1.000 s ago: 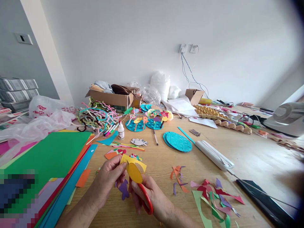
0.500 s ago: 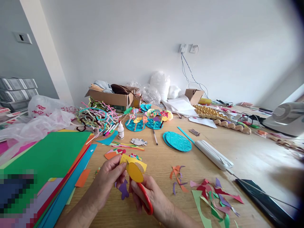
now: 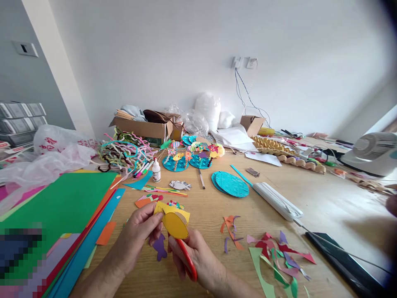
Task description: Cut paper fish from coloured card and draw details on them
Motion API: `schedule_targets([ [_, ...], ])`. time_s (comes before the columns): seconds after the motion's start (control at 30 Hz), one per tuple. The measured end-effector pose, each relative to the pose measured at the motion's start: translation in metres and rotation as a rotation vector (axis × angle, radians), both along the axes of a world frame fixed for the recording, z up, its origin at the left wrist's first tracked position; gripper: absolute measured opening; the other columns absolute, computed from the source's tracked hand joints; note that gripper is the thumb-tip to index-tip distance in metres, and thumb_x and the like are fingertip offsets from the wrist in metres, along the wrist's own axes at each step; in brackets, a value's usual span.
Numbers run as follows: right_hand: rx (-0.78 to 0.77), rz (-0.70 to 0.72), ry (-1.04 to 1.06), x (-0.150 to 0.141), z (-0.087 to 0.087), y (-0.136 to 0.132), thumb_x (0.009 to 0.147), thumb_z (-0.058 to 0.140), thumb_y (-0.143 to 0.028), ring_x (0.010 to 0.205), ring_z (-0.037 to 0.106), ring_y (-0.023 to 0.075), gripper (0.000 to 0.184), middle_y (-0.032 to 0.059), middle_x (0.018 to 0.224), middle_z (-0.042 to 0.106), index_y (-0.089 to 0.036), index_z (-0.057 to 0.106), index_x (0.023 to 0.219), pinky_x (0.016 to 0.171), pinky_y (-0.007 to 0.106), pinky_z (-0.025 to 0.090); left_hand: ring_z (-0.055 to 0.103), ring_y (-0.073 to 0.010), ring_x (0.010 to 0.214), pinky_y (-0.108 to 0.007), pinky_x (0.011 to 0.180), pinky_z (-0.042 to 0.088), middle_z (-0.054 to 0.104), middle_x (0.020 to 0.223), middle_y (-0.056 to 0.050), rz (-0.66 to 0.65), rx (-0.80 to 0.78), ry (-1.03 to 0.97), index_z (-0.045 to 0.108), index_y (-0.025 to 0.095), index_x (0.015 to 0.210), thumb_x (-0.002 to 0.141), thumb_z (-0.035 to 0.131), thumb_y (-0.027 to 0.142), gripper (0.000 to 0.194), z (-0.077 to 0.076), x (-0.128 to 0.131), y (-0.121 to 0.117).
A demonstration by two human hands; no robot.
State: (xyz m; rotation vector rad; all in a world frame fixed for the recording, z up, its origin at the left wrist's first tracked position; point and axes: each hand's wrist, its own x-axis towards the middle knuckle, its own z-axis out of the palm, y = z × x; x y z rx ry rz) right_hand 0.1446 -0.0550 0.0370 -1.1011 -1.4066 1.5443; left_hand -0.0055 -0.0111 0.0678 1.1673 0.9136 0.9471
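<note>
My left hand (image 3: 143, 225) pinches a piece of yellow paper (image 3: 175, 224) by its left side, with a drawn outline on it and a rounded part partly cut free. Red-handled scissors (image 3: 187, 260) are in my right hand (image 3: 198, 250), fingers wrapped round the handles. Their blades are hidden behind the paper. On the table beneath my hands lies a purple paper cutout (image 3: 160, 247). Just beyond the yellow paper sit orange and red paper shapes (image 3: 147, 200) and small coloured bits (image 3: 176, 204). A grey paper fish (image 3: 180, 185) lies farther back.
Coloured paper sheets (image 3: 58, 198) are stacked at left. A glue bottle (image 3: 156, 171) stands near piled pipe cleaners (image 3: 127, 153). Blue discs (image 3: 232, 183), a white power strip (image 3: 276, 200) and paper scraps (image 3: 279, 256) lie to the right. Part of another person's hand (image 3: 391, 205) shows at the right edge.
The yellow paper has turned slightly, showing its rounded part wider. Both hands stay close to where they were. At the right edge, part of another person's hand has come into view.
</note>
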Motion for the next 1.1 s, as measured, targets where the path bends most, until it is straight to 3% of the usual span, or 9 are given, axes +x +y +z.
schedule_targets([
  [0.37, 0.025, 0.022, -0.058, 0.000, 0.016, 0.000, 0.086, 0.047, -0.038, 0.031, 0.033, 0.0038, 0.031, -0.0073, 0.039, 0.043, -0.017, 0.046, 0.062, 0.032, 0.013, 0.026, 0.036, -0.0077, 0.043, -0.019, 0.041, 0.027, 0.044, 0.049, 0.007, -0.032, -0.017, 0.066, 0.047, 0.020, 0.060, 0.068, 0.063, 0.046, 0.033, 0.001, 0.000, -0.001],
  [1.1, 0.068, 0.036, -0.028, 0.001, 0.014, -0.002, 0.086, 0.049, -0.044, 0.030, 0.031, 0.0027, 0.041, -0.0089, 0.037, 0.038, -0.018, 0.041, 0.057, 0.033, 0.013, 0.027, 0.037, -0.0090, 0.046, -0.020, 0.043, 0.028, 0.042, 0.052, 0.007, -0.102, 0.043, 0.100, 0.047, 0.020, 0.063, 0.072, 0.058, 0.046, 0.030, 0.002, -0.006, 0.002],
])
